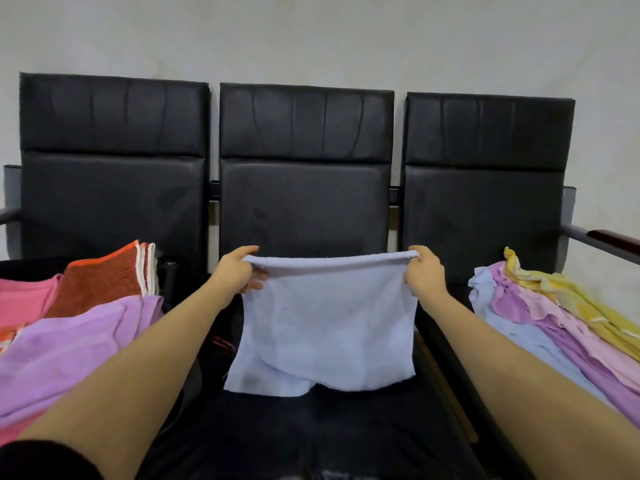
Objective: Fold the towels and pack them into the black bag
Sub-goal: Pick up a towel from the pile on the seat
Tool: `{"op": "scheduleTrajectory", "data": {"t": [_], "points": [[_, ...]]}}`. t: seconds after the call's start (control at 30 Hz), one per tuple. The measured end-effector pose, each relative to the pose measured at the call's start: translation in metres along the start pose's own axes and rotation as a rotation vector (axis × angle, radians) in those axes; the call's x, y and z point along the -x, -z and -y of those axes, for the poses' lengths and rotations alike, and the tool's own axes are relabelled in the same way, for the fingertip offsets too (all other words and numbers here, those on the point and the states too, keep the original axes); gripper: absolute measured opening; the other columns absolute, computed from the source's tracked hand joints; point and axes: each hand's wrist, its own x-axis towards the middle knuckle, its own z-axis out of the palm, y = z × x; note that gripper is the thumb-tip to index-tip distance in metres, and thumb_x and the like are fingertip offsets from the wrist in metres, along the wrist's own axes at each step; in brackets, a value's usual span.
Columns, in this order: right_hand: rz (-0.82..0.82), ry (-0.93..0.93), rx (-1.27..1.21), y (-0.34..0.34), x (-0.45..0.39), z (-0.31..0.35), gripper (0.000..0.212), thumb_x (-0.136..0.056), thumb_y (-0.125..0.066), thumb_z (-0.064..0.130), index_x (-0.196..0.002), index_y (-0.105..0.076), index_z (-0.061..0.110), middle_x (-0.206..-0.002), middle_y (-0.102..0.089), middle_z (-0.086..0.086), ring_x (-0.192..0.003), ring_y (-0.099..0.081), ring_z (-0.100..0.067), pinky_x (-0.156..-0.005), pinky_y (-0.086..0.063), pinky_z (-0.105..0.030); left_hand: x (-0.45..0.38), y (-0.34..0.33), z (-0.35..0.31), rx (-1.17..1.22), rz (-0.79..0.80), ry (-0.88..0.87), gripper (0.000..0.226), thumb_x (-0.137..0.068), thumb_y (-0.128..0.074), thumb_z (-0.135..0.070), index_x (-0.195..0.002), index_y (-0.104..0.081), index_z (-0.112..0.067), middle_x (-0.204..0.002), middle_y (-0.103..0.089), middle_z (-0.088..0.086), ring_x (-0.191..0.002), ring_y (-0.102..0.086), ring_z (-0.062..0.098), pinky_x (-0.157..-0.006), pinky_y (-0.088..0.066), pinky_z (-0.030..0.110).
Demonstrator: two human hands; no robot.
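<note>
Head view: both hands raised over the middle seat of a row of three black padded chairs set against a pale wall. Left hand pinching the upper left corner of a light blue towel, thumb on top, fingers curled behind the cloth. Right hand pinching the upper right corner the same way. Top edge of the towel pulled taut between the two hands, rolled slightly over. Rest of the towel hanging down in front, doubled, lower hem uneven and resting on or just above the dark seat; cannot tell which.

To the left, on the neighbouring seat: a heap of towels, lilac towel nearest, pink towel behind it, rust-orange towel with white-edged layers at the far end. Dark fabric showing behind and beneath that heap, possibly the black bag; too little visible to be sure.

To the right, on the third seat: a loose pile of unfolded towels, pale blue at the near edge, then lilac, pale pink, and yellow furthest right. Dark red armrest at the far right. Bare forearms reaching in from the bottom corners, a black sleeve at lower left.
</note>
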Motion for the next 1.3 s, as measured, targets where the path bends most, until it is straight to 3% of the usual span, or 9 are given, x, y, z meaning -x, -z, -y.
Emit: {"op": "scheduleTrajectory", "data": {"t": [0.13,0.4,0.57,0.7,0.9,1.0,1.1,1.2,1.3], "points": [[-0.015,-0.127,-0.263,-0.017,-0.009,-0.004,0.032,-0.100,-0.029,0.011,-0.116,-0.056,0.017,-0.103,-0.065,-0.017,-0.070,-0.058,-0.018,-0.055,-0.043,-0.026,-0.016,-0.011,0.009,0.256,0.019,0.134,0.036,-0.094,-0.042,-0.011,-0.121,-0.061,-0.025,-0.109,-0.067,0.006,-0.086,-0.068,0.023,-0.076,-0.051,0.030],[-0.004,-0.216,-0.671,-0.027,-0.042,0.035,0.029,-0.099,-0.039,0.012,-0.108,-0.064,0.026,-0.114,-0.060,-0.005,-0.105,-0.057,-0.023,-0.080,-0.051,-0.034,-0.054,-0.018,-0.027,0.343,0.048,0.045,0.033,-0.099,-0.034,-0.026,-0.124,-0.051,-0.041,-0.132,-0.048,-0.002,-0.118,-0.050,0.026,-0.107,-0.034,0.046],[-0.063,-0.041,-0.738,-0.018,-0.056,0.071,0.030,-0.097,-0.036,0.011,-0.106,-0.061,0.023,-0.105,-0.059,0.000,-0.094,-0.055,-0.018,-0.080,-0.050,-0.034,-0.073,-0.011,-0.059,0.380,-0.158,-0.205,0.037,-0.100,-0.029,-0.020,-0.128,-0.049,-0.031,-0.130,-0.049,0.001,-0.112,-0.050,0.022,-0.090,-0.043,0.033],[-0.087,0.049,-0.747,-0.011,-0.045,0.076,0.023,-0.094,-0.036,0.011,-0.096,-0.056,0.022,-0.092,-0.058,0.005,-0.083,-0.053,-0.010,-0.069,-0.045,-0.023,-0.059,-0.012,-0.056,0.416,-0.252,-0.337,0.035,-0.098,-0.031,-0.014,-0.127,-0.049,-0.022,-0.114,-0.053,-0.005,-0.099,-0.052,0.008,-0.081,-0.043,0.022],[-0.095,0.019,-0.651,-0.009,-0.006,0.031,0.023,-0.094,-0.036,0.006,-0.100,-0.056,0.015,-0.085,-0.052,0.011,-0.076,-0.047,0.000,-0.056,-0.037,-0.011,-0.021,-0.033,-0.007,0.400,-0.317,-0.240,0.029,-0.093,-0.032,-0.007,-0.109,-0.054,-0.017,-0.108,-0.053,0.000,-0.098,-0.047,0.015,-0.071,-0.039,0.019],[-0.118,-0.082,-0.562,-0.016,0.010,0.000,0.023,-0.094,-0.037,0.012,-0.101,-0.059,0.016,-0.092,-0.056,0.003,-0.085,-0.051,-0.011,-0.070,-0.042,-0.021,-0.007,-0.043,0.020,0.320,-0.339,-0.131,0.026,-0.089,-0.031,-0.007,-0.095,-0.054,-0.018,-0.107,-0.057,0.006,-0.097,-0.050,0.021,-0.079,-0.041,0.029],[-0.190,-0.152,-0.316,-0.019,0.018,-0.018,0.024,-0.090,-0.034,0.024,-0.088,-0.056,0.016,-0.099,-0.053,-0.004,-0.096,-0.048,-0.024,-0.095,-0.041,-0.046,0.006,-0.044,0.041,0.227,-0.357,0.028,0.028,-0.084,-0.031,-0.022,-0.088,-0.059,-0.023,-0.115,-0.059,0.010,-0.107,-0.053,0.031,-0.097,-0.042,0.044],[-0.267,-0.177,-0.093,-0.018,0.025,-0.027,0.024,-0.095,-0.034,0.019,-0.082,-0.052,0.010,-0.095,-0.049,-0.006,-0.094,-0.041,-0.024,-0.096,-0.032,-0.042,0.014,-0.039,0.050,0.048,-0.406,0.191,0.035,-0.090,-0.030,-0.023,-0.103,-0.060,-0.010,-0.115,-0.056,0.010,-0.110,-0.048,0.033,-0.104,-0.031,0.045],[-0.255,-0.176,-0.014,-0.022,0.033,-0.044,0.032,-0.095,-0.040,0.021,-0.066,-0.051,0.010,-0.072,-0.050,-0.002,-0.083,-0.046,-0.021,-0.087,-0.027,-0.037,0.022,-0.039,0.058,-0.065,-0.360,0.205,0.032,-0.094,-0.032,-0.021,-0.074,-0.053,-0.008,-0.091,-0.054,0.007,-0.094,-0.045,0.028,-0.100,-0.028,0.040]]}}
